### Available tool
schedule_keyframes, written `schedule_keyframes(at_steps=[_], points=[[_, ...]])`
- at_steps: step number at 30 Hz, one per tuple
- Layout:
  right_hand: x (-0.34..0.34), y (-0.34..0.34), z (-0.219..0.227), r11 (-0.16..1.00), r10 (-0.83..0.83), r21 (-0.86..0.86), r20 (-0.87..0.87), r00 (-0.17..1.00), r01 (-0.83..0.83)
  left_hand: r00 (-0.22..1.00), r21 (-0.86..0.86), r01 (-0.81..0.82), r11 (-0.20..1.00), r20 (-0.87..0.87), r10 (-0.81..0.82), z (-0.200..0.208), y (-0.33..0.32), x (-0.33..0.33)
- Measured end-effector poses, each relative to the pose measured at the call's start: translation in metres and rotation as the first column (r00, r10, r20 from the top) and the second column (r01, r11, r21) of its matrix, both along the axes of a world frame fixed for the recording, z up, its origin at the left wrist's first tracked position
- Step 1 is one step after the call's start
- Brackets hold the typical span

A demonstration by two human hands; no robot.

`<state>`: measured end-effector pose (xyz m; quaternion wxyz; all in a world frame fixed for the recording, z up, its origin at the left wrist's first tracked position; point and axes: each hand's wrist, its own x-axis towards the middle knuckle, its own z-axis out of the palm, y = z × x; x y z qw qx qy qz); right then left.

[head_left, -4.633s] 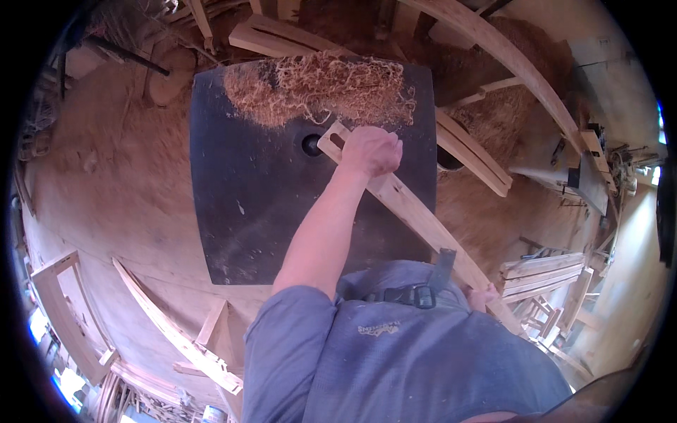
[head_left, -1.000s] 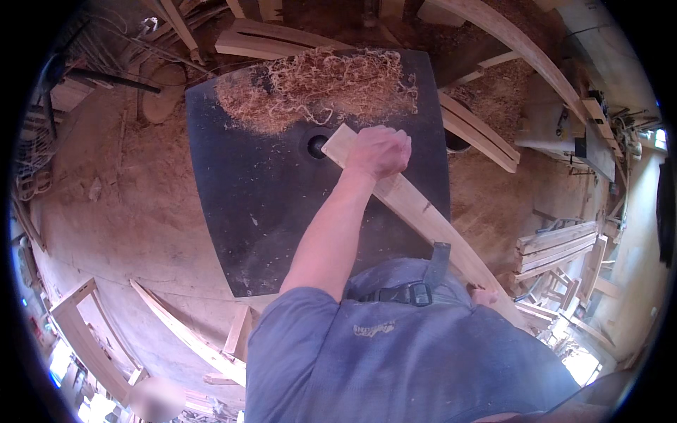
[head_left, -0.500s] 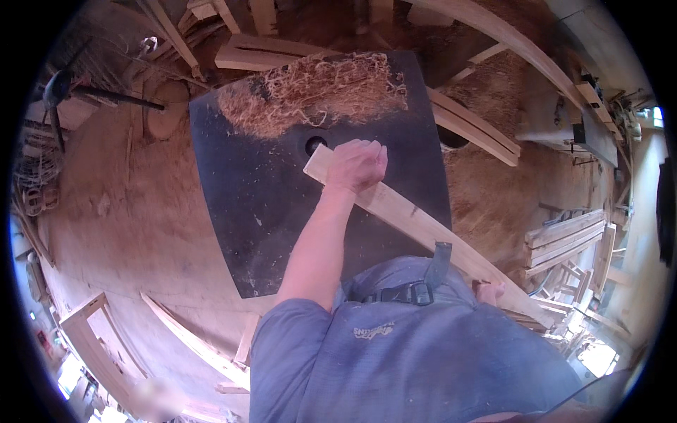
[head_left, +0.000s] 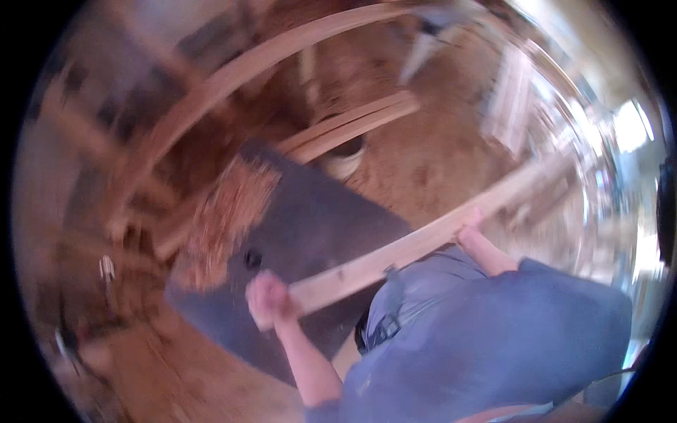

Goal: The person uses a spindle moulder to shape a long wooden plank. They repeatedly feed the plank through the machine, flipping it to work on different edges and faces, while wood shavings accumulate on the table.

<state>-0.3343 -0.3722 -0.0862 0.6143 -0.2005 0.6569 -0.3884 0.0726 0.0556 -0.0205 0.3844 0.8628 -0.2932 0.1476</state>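
Though blurred, noted wooden board (head_left: 381, 261) gripped by left hand (head_left: 271, 297) at its end, lower left-centre of frame, and right hand (head_left: 470, 230) farther along, rising along its long axis toward upper right

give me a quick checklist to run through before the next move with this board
1. Left hand gripping the board near one end: ok.
2. Right hand on the board, farther along: ok.
3. Shavings swept off the dark table: not ok, a pile of shavings lies along one edge.
4. Hole in the table uncovered: ok.
5. Board lifted off the table: cannot tell from above.
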Motion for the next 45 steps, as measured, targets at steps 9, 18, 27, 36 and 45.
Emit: schedule_keyframes(at_steps=[9,18,27,36,45], points=[[-0.063,-0.012,-0.104,0.997,-0.082,0.018,0.070,0.994,0.081,0.876,0.697,-0.403,0.593,0.107,0.470,-0.074,0.117,-0.129],[-0.028,-0.046,-0.048,0.993,-0.113,0.016,-0.001,0.994,0.113,0.911,0.651,0.410,0.639,-0.325,-0.253,-0.065,-0.127,-0.202],[-0.118,-0.137,-0.064,0.983,-0.109,0.165,0.147,0.983,0.085,0.699,0.506,0.712,0.486,-0.445,-0.560,-0.011,-0.346,-0.294],[-0.121,-0.218,-0.024,0.912,-0.230,0.374,0.124,0.965,0.170,0.664,0.555,0.740,0.380,-0.511,-0.547,-0.022,-0.477,-0.309],[-0.128,-0.410,-0.061,0.910,-0.284,0.326,0.042,0.958,0.256,0.705,0.652,0.698,0.294,-0.556,-0.440,-0.067,-0.575,-0.314]])
